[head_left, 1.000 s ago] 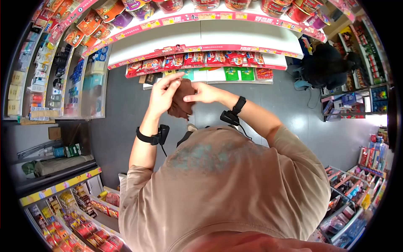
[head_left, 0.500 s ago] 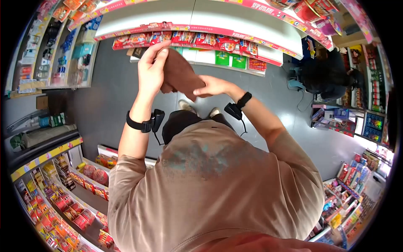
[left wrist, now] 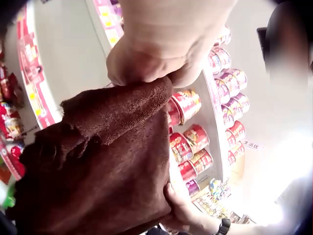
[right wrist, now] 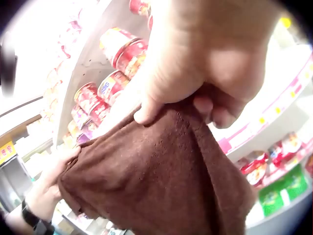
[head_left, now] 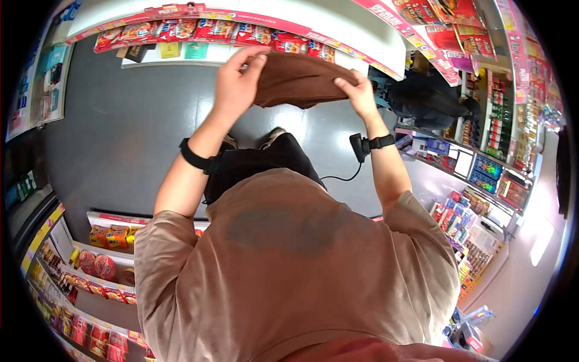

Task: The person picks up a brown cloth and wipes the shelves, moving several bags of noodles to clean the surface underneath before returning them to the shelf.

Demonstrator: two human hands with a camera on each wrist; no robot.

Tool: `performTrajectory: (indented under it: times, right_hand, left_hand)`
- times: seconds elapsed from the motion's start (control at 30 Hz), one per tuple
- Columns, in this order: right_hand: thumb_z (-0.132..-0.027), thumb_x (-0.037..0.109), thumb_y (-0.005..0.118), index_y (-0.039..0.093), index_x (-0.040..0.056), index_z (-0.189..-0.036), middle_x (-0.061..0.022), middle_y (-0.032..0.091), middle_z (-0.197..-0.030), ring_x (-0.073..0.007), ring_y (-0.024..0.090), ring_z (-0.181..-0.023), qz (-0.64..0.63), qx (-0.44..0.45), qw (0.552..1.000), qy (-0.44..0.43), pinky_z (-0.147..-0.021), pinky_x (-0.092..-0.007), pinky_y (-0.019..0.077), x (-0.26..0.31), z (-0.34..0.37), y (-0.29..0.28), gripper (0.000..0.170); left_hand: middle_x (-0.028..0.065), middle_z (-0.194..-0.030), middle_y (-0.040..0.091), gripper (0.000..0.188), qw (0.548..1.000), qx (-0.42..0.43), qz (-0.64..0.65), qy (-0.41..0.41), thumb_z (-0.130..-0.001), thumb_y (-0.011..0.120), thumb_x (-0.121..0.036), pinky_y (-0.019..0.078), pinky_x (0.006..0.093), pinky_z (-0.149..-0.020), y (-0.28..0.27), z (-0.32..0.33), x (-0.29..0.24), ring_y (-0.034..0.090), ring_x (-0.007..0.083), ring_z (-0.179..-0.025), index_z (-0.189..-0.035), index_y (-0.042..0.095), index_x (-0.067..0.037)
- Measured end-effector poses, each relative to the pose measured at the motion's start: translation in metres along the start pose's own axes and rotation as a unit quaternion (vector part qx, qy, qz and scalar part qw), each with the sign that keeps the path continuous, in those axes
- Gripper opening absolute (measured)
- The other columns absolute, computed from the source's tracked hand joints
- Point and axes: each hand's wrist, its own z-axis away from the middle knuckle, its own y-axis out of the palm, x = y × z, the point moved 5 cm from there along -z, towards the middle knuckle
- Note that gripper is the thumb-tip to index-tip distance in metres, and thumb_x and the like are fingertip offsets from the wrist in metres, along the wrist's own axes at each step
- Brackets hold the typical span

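Observation:
A brown cloth point(head_left: 301, 81) with a towel-like pile stretches between both hands in front of the shelves. At its left end my left hand point(head_left: 236, 84) pinches the edge between thumb and fingers. My right hand point(head_left: 360, 95) grips the opposite end, thumb on top. Seen from the left wrist, the cloth point(left wrist: 107, 161) hangs down in folds from the left hand point(left wrist: 161, 54), and the right hand point(left wrist: 183, 208) shows at its far corner. In the right wrist view, the right hand point(right wrist: 205, 68) has its thumb laid on the fabric.
Ahead stands a shelf unit with a bare white board point(head_left: 301, 21) and a row of red snack bags point(head_left: 217, 29) below it. Cup noodles point(left wrist: 188, 142) fill another shelf. A dark-clothed person point(head_left: 428, 99) is at the right. Grey floor point(head_left: 139, 120) lies underfoot.
The cloth, bunched up a second ago, is now spread wide between my hands. My right hand has moved out to the right, and the head view has turned rightward.

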Motion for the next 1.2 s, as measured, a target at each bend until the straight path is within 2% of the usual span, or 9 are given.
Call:
performTrajectory:
  times: [0.17,0.37,0.47,0.57,0.67,0.73,0.9,1.07,1.2]
  right_hand:
    - [-0.085,0.007,0.069,0.063,-0.0036,-0.094,-0.005,0.067,-0.092,-0.0088,0.06,-0.087,-0.018,-0.159,0.986,-0.051,-0.079,-0.0235,0.0472,-0.013,-0.01,-0.117,0.016]
    - [-0.087,0.016,0.068,0.054,-0.0004,-0.069,0.0028,0.053,-0.068,-0.0051,0.044,-0.066,0.121,-0.299,0.938,-0.126,-0.062,-0.0226,0.0407,-0.084,-0.045,-0.25,0.028]
    - [-0.09,0.02,0.065,0.059,-0.0031,-0.075,0.0006,0.058,-0.072,-0.007,0.048,-0.068,0.092,-0.343,0.923,-0.146,-0.064,-0.0242,0.0431,-0.122,-0.08,-0.293,0.028]
    - [-0.094,0.027,0.057,0.064,-0.0072,-0.092,-0.007,0.065,-0.086,-0.0126,0.054,-0.076,0.055,-0.35,0.932,-0.073,-0.071,-0.0287,0.0464,-0.17,-0.115,-0.351,0.035]
    - [-0.095,0.022,0.051,0.056,-0.0117,-0.116,-0.0142,0.063,-0.11,-0.019,0.058,-0.095,0.006,-0.369,0.926,-0.083,-0.085,-0.032,0.0464,-0.184,-0.131,-0.38,0.04]
    - [-0.096,0.02,0.049,0.053,-0.0103,-0.119,-0.0144,0.061,-0.116,-0.0222,0.059,-0.099,0.073,-0.357,0.924,-0.118,-0.086,-0.0336,0.0469,-0.202,-0.15,-0.414,0.039]
    - [-0.095,0.026,0.051,0.053,-0.0075,-0.12,-0.0154,0.056,-0.122,-0.0247,0.056,-0.105,-0.104,-0.367,0.922,-0.068,-0.09,-0.0362,0.047,-0.183,-0.181,-0.411,0.042]
    - [-0.09,0.038,0.054,0.055,-0.0048,-0.118,-0.0194,0.055,-0.124,-0.0295,0.055,-0.109,0.079,-0.295,0.947,-0.1,-0.093,-0.0386,0.0446,-0.209,-0.254,-0.424,0.051]
    - [-0.087,0.047,0.057,0.056,-0.0027,-0.116,-0.0227,0.054,-0.125,-0.0332,0.053,-0.112,0.323,-0.277,0.898,-0.111,-0.094,-0.0405,0.0427,-0.218,-0.302,-0.424,0.058]
  left_hand:
    - [0.0091,-0.087,0.068,0.016,0.997,0.072,0.003,-0.039,-0.094,0.056,-0.013,0.0477,0.0259,-0.071,0.135,0.006,0.033,0.06,0.0108,-0.077,-0.104,0.066,-0.006]
    - [0.0111,-0.086,0.067,0.016,0.997,0.016,0.08,-0.009,-0.095,0.054,-0.015,0.0485,0.03,-0.07,0.304,-0.022,0.084,0.063,0.0189,-0.077,-0.102,0.062,-0.003]
    - [0.0107,-0.083,0.065,0.017,0.989,0.024,0.111,-0.098,-0.095,0.053,-0.015,0.0485,0.0311,-0.069,0.373,-0.045,0.1,0.063,0.0187,-0.076,-0.104,0.06,-0.003]
    - [0.0137,-0.084,0.065,0.021,0.992,-0.05,0.099,-0.056,-0.096,0.052,-0.021,0.0496,0.0339,-0.064,0.45,-0.066,0.128,0.064,0.0197,-0.073,-0.104,0.059,-0.003]
    - [0.0172,-0.088,0.065,0.023,0.972,-0.044,0.143,-0.179,-0.093,0.054,-0.022,0.0501,0.0365,-0.071,0.514,-0.061,0.135,0.065,0.0272,-0.08,-0.102,0.059,-0.002]
    - [0.0192,-0.087,0.065,0.022,0.984,-0.034,0.106,-0.139,-0.092,0.056,-0.022,0.0496,0.0382,-0.071,0.538,-0.069,0.132,0.065,0.0324,-0.08,-0.1,0.059,-0.001]
    - [0.0193,-0.087,0.065,0.021,0.992,-0.053,0.075,-0.091,-0.091,0.059,-0.021,0.0494,0.0395,-0.071,0.546,-0.096,0.141,0.064,0.034,-0.081,-0.1,0.058,-0.002]
    - [0.0131,-0.081,0.06,0.026,0.981,-0.186,0.059,-0.006,-0.086,0.063,-0.013,0.0483,0.0393,-0.066,0.515,-0.098,0.168,0.06,0.0294,-0.072,-0.107,0.052,-0.004]
    - [0.0113,-0.091,0.055,0.027,0.976,-0.217,0.025,0.025,-0.085,0.062,-0.007,0.046,0.0322,-0.06,0.468,-0.068,0.184,0.054,0.0203,-0.064,-0.11,0.052,-0.003]
